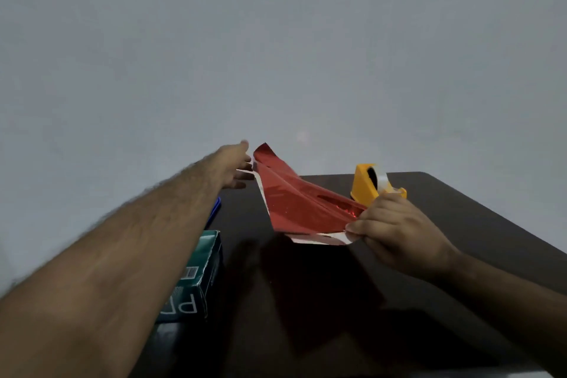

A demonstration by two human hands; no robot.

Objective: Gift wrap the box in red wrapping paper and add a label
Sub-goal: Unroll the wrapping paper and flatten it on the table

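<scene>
I see the red wrapping paper (294, 202) held up off the dark table (460, 224), stretched in a long, creased band between my two hands, well above the tabletop and roughly over its middle. Its shiny red face looks up at me and a white underside shows along the near and left edges.

The right hand (395, 233) grips the near end of the sheet, thumb and curled fingers pinching the paper where the white edge folds over. The left hand (233, 166) is reached far out at the other end, motion-blurred; its fingertips sit right at the paper's far corner. I cannot tell whether it actually pinches the sheet or only touches it, since the blur hides the fingers.

The box (196, 282), dark green with white lettering and a barcode, lies on the table near its left edge, partly hidden under my left forearm. It is unwrapped and apart from the paper. Just beyond it a blue object (216, 209) peeks out from behind the same forearm; too little shows to say what it is.

A yellow tape dispenser (371, 184) with a roll of clear tape stands on the far side of the table, just behind my right hand, which covers its lower front.

Behind everything is a plain grey wall (276, 40).
</scene>
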